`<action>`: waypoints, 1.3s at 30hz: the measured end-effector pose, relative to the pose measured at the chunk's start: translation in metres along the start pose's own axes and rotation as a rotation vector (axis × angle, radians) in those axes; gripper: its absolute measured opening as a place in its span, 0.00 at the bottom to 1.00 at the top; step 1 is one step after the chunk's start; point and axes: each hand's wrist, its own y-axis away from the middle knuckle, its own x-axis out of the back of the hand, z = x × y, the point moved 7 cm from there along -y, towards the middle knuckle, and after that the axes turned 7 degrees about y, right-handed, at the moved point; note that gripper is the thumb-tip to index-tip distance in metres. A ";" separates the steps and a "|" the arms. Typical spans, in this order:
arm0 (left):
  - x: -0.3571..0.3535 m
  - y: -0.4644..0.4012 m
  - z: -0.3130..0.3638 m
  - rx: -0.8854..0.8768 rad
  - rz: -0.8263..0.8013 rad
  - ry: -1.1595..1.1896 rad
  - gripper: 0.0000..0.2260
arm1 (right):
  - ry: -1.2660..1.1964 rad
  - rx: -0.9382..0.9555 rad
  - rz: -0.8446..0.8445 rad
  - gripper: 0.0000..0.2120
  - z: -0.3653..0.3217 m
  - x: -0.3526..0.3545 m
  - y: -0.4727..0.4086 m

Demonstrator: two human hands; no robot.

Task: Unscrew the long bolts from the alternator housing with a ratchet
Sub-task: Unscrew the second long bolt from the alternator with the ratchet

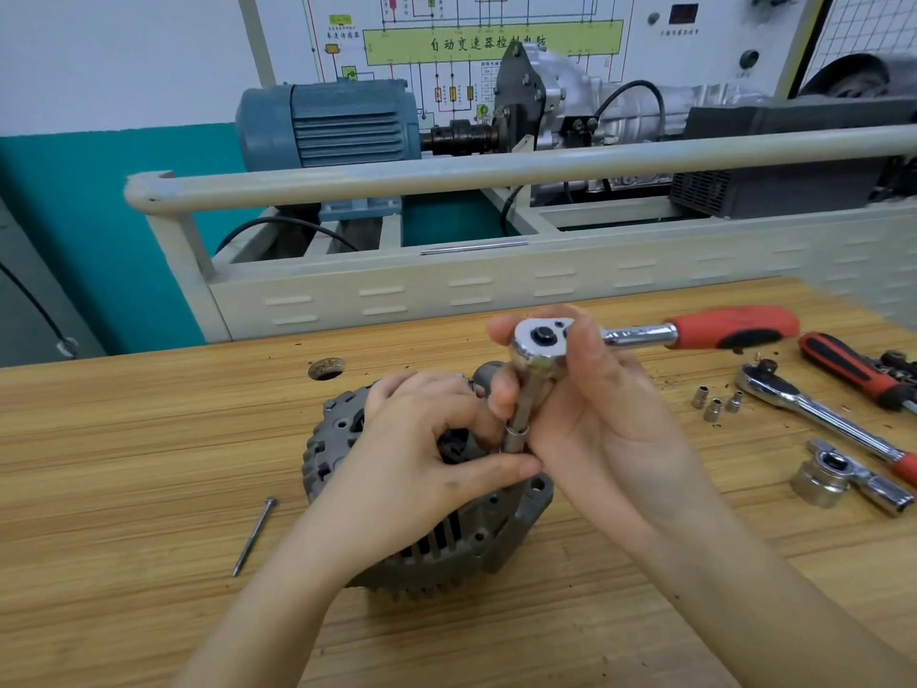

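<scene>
The alternator (422,494) sits on the wooden counter (149,439) near its middle, close in front of us, ribbed housing facing up. Our left hand (422,439) rests over its top with the fingers curled down on the housing, thumb reaching right to touch the socket (516,439) where it meets the casting. Our right hand (585,419) wraps the upright extension just below the ratchet (645,335), fingers closed round the head end, while the red handle points right with nothing holding it. We judge the socket is being seated on a bolt head we cannot see, so the step in hand is lining up the tool. Next we would need the socket fully down and square, then one hand on the handle to swing it while the other steadies the housing. One long bolt (254,536) already lies loose to the left. To the right lie three small sockets (714,407), a second ratchet (823,414) and an adapter (843,476).
</scene>
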 end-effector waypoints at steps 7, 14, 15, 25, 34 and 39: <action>0.001 0.001 0.000 0.036 0.032 -0.015 0.22 | 0.048 -0.008 0.053 0.15 0.003 0.002 -0.001; 0.000 0.001 -0.003 0.053 0.021 -0.012 0.20 | -0.066 -0.042 0.025 0.13 0.004 0.003 0.001; 0.001 0.002 -0.003 0.053 0.027 -0.011 0.19 | -0.048 -0.040 0.021 0.13 0.004 0.003 0.001; 0.001 0.002 -0.002 0.040 0.025 -0.005 0.22 | -0.053 0.019 -0.009 0.12 0.004 0.006 0.000; 0.002 0.001 0.002 0.000 -0.005 0.013 0.11 | -0.035 -0.049 -0.042 0.15 0.009 0.004 -0.004; 0.000 0.001 0.000 0.017 -0.007 -0.030 0.22 | -0.015 -0.013 -0.013 0.12 0.005 0.006 -0.002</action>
